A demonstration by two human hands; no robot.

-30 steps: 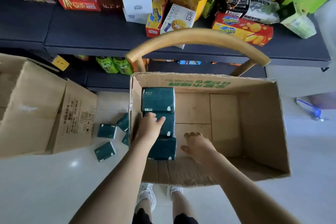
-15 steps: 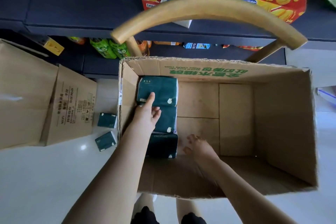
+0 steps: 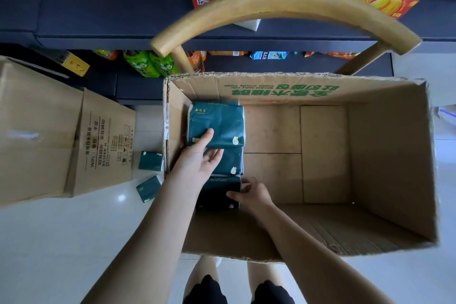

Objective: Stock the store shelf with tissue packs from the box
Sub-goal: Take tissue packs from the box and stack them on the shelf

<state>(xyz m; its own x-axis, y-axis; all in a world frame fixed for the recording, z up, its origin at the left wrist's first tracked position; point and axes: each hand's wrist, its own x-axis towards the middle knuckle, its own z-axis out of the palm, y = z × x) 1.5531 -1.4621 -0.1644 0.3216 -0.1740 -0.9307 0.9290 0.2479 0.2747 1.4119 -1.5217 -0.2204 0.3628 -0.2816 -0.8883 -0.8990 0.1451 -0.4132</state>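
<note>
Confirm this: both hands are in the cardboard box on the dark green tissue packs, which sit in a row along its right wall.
One slip: the head view shows the tissue packs in a row along the left wall of the cardboard box, not its right. The left hand and right hand are indeed in the box on them.

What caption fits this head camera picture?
Inside a brown cardboard box, left hand grips the far dark green tissue pack, right hand the nearest pack.

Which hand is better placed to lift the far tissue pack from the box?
Left: the left hand has its thumb on the far tissue pack, fingers at its near edge; the right hand grips the near tissue pack.
</note>
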